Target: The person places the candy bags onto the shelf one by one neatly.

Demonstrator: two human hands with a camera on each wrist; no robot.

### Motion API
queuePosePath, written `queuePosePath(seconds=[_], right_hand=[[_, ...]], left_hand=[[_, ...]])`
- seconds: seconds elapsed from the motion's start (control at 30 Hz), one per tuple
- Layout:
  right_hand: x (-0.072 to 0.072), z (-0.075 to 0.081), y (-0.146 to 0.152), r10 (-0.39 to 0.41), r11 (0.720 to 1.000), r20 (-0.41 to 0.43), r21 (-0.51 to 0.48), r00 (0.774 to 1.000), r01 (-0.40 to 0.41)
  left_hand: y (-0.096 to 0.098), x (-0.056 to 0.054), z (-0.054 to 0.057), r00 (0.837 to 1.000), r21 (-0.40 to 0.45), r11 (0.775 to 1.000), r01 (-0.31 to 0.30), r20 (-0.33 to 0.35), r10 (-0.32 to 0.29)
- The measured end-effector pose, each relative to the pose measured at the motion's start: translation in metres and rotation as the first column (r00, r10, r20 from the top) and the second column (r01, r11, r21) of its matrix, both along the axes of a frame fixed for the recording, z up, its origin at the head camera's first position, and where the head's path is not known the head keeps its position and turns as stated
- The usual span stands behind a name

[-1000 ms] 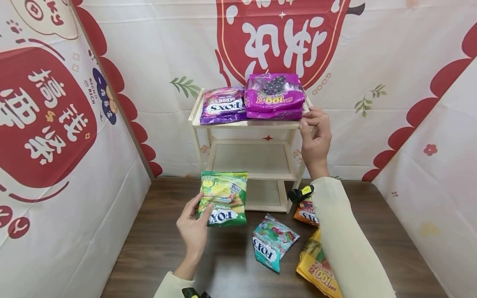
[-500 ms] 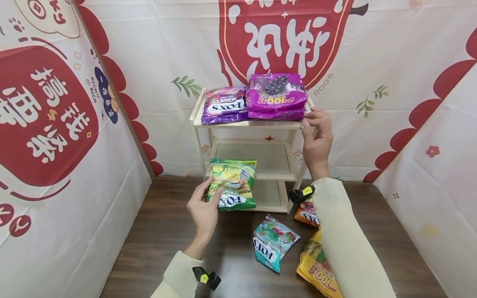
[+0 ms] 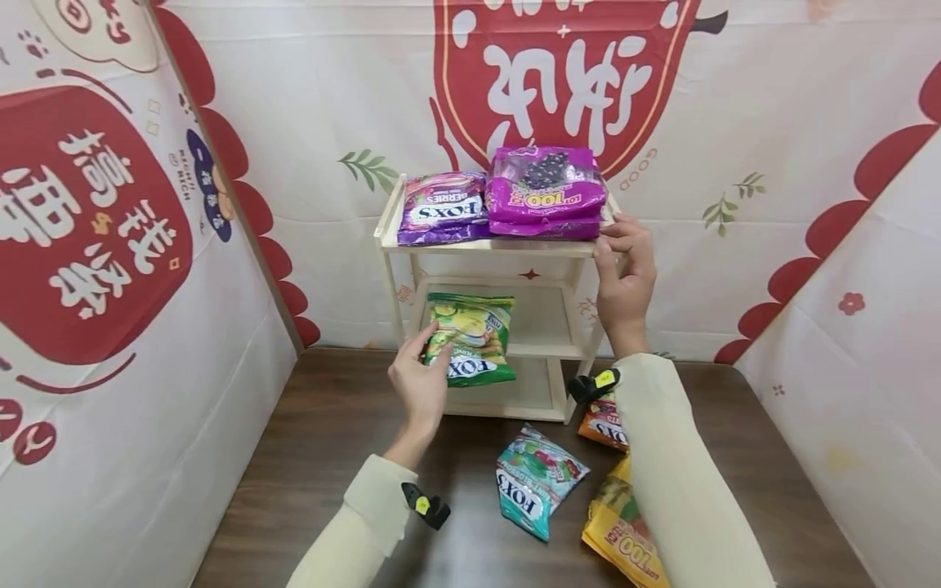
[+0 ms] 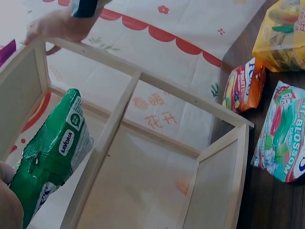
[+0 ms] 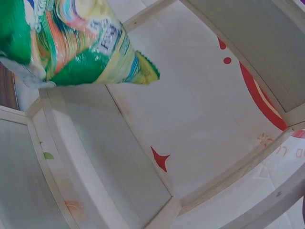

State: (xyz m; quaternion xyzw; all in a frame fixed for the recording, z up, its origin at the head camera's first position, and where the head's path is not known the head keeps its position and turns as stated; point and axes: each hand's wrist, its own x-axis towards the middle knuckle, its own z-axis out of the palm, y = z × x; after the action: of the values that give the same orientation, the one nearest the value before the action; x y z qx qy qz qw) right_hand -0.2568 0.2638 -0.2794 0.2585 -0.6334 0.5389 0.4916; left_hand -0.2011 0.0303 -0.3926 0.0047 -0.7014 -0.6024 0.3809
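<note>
My left hand (image 3: 421, 380) pinches a green and yellow Fox's candy bag (image 3: 476, 339) by its left side, in front of the middle tier of a pale wooden three-tier shelf (image 3: 544, 353). In the left wrist view the bag's green back (image 4: 47, 152) shows beside the frame. The right wrist view has the bag's printed front (image 5: 81, 43) at the upper left. My right hand (image 3: 627, 286) holds the right front corner of the top tier. On that tier lie a purple Fox's Berries bag (image 3: 443, 209) and a magenta Lot 100 candy bag (image 3: 546, 193).
On the brown table (image 3: 294, 490) lie a teal Fox's candy bag (image 3: 539, 482), an orange Fox's bag (image 3: 607, 420) and a yellow Lot 100 bag (image 3: 625, 531), the last two partly behind the right sleeve. Printed cloth (image 3: 316, 98) walls the back and sides.
My left hand has carried the green bag forward and to the right, from over the table to the middle tier. The right hand stays at the shelf corner.
</note>
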Motion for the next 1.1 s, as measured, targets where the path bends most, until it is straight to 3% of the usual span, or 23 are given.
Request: queuePosePath(seconds=[0.2,0.43,0.77,1.0,1.1], right_hand=[[0.002,-0.001,0.006,-0.009,1.0,-0.01,-0.021,1.0,0.009],[-0.002,-0.002,0.004,0.007,1.0,-0.016,-0.018,1.0,-0.007],[-0.001,-0.003,-0.003,-0.003,1.0,0.005,-0.012,1.0,0.003],[0.001,-0.002,-0.003,-0.016,1.0,0.014,-0.012,1.0,0.016],[0.001,-0.001,-0.002,-0.02,1.0,0.018,-0.001,1.0,0.02]], left_hand=[[0.008,-0.015,-0.002,0.997,-0.039,0.999,0.038,0.069,-0.035],[0.007,-0.027,0.004,0.985,-0.137,0.99,0.021,0.173,0.003],[0.002,-0.037,0.002,0.989,-0.179,0.984,-0.02,0.144,0.046],[0.001,-0.039,-0.002,0.998,-0.303,0.952,-0.034,0.045,0.05],[0.001,-0.036,-0.001,0.996,-0.365,0.929,-0.058,0.037,0.077]])
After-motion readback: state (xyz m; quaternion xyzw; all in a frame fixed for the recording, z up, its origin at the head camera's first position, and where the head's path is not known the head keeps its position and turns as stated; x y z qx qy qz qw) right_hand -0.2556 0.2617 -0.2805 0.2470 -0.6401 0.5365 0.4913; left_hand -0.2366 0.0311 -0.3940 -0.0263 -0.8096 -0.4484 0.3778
